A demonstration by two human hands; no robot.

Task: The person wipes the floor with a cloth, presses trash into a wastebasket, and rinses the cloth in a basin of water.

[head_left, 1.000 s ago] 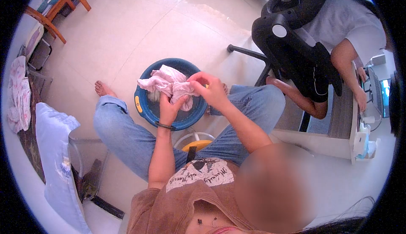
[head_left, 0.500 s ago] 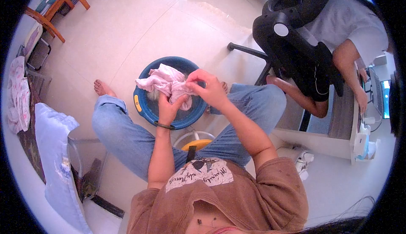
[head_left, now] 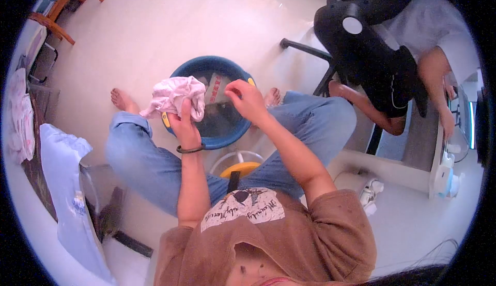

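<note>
A bunched pale pink cloth (head_left: 175,96) hangs over the left rim of a blue basin (head_left: 219,142) with yellow handles. My left hand (head_left: 185,126), a dark band at its wrist, is closed on the cloth's lower side. Over the basin's right side is my right hand (head_left: 245,100), apart from the cloth, its fingers curled and pinched; whether anything small is between them cannot be made out. Inside the basin, dark water and a light patch with red marks (head_left: 214,87) show. The basin stands on the floor between my feet.
At the right, a person in a grey top (head_left: 439,22) sits on a black chair (head_left: 361,43) by a desk (head_left: 392,167). Light blue fabric (head_left: 67,172) hangs at the left, near floral cloth (head_left: 21,120). A wooden stool (head_left: 64,2) stands at the upper left.
My left hand has moved left with the cloth, from over the basin to its left rim. My right hand has come off the cloth. More of the basin's inside shows.
</note>
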